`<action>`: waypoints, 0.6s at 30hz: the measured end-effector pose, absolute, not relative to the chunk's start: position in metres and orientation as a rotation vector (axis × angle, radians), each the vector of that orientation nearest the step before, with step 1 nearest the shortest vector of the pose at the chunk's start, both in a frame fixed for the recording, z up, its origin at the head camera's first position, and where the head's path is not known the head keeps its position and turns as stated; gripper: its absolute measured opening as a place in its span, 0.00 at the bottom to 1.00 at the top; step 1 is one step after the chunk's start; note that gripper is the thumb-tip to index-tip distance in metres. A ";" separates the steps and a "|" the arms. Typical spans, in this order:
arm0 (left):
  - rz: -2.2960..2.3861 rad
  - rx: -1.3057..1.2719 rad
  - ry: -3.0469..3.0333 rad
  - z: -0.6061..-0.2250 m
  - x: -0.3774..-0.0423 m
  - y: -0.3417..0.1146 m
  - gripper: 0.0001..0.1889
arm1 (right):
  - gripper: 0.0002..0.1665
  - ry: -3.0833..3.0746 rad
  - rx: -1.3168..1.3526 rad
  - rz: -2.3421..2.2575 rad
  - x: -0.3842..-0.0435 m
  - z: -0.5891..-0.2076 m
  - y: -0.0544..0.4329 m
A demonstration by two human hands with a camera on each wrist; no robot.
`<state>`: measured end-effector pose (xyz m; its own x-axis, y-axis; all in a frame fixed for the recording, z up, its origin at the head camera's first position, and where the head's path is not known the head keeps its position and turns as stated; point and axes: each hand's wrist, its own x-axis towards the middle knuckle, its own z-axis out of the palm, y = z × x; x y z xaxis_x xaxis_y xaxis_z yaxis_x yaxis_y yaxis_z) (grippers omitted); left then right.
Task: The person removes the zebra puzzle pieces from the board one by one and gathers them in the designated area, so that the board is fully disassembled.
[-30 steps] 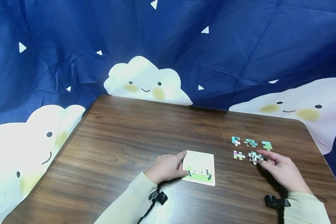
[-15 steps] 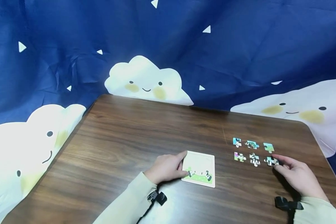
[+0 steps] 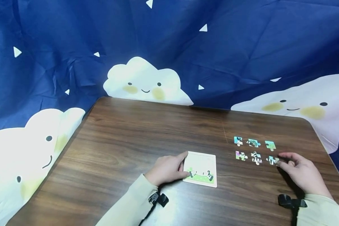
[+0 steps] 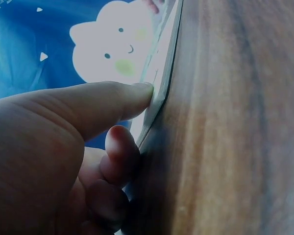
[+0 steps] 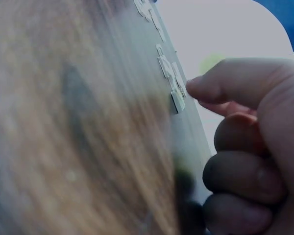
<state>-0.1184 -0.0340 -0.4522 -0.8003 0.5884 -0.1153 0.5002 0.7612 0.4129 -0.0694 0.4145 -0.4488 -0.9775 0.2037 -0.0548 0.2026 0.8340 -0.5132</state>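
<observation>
My left hand (image 3: 166, 169) holds the left edge of a square, pale-framed puzzle board (image 3: 200, 160), with green grass and black-and-white animal parts printed along its bottom. In the left wrist view the thumb (image 4: 137, 95) lies on the board's face, other fingers bent at its edge. My right hand (image 3: 303, 171) is beside the right-hand puzzle piece (image 3: 271, 160) of the lower row. Its thumb tip is at the piece's right side; the index finger stands apart. Left of it lie a black-and-white piece (image 3: 256, 158) and a pink-and-green piece (image 3: 241, 156).
Behind them, an upper row has a blue piece (image 3: 238, 141), a blue-green piece (image 3: 253, 143) and a green piece (image 3: 270, 145). All lie on a brown wooden table (image 3: 130, 131). A blue cloth (image 3: 169, 37) with white clouds hangs behind it.
My right hand carried a puzzle piece rightward from beside the black-and-white piece to the lower row's right end. Its index finger has since drawn away. The left hand stayed on the board.
</observation>
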 end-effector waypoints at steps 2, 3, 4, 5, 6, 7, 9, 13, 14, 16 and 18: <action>0.539 0.853 2.719 -0.452 -0.118 -0.033 0.44 | 0.25 -3.003 -0.319 0.808 -0.069 -0.451 0.415; 0.536 0.853 2.718 -0.452 -0.118 -0.033 0.44 | 0.23 -3.004 -0.311 0.788 -0.068 -0.451 0.415; 0.538 0.851 2.718 -0.451 -0.119 -0.033 0.43 | 0.23 -3.005 -0.300 0.771 -0.069 -0.452 0.415; 0.538 0.848 2.718 -0.451 -0.119 -0.033 0.43 | 0.22 -3.008 -0.295 0.760 -0.070 -0.452 0.415; 0.541 0.845 2.718 -0.451 -0.119 -0.033 0.43 | 0.22 -3.010 -0.293 0.756 -0.070 -0.452 0.414; 0.543 0.842 2.717 -0.451 -0.119 -0.033 0.43 | 0.22 -3.009 -0.292 0.753 -0.071 -0.452 0.414; 0.544 0.832 2.717 -0.451 -0.118 -0.034 0.43 | 0.22 -2.992 -0.293 0.753 -0.072 -0.452 0.412; 0.544 0.817 2.713 -0.451 -0.117 -0.034 0.44 | 0.18 -2.794 -0.422 0.840 -0.071 -0.448 0.405; 0.541 0.817 2.714 -0.451 -0.117 -0.034 0.44 | 0.16 -2.717 -0.479 0.874 -0.071 -0.446 0.402; 0.533 0.821 2.714 -0.450 -0.117 -0.034 0.44 | 0.10 -2.553 -0.585 0.959 -0.071 -0.442 0.395; 0.526 0.825 2.717 -0.450 -0.118 -0.034 0.44 | 0.06 -2.436 -0.639 1.022 -0.074 -0.439 0.388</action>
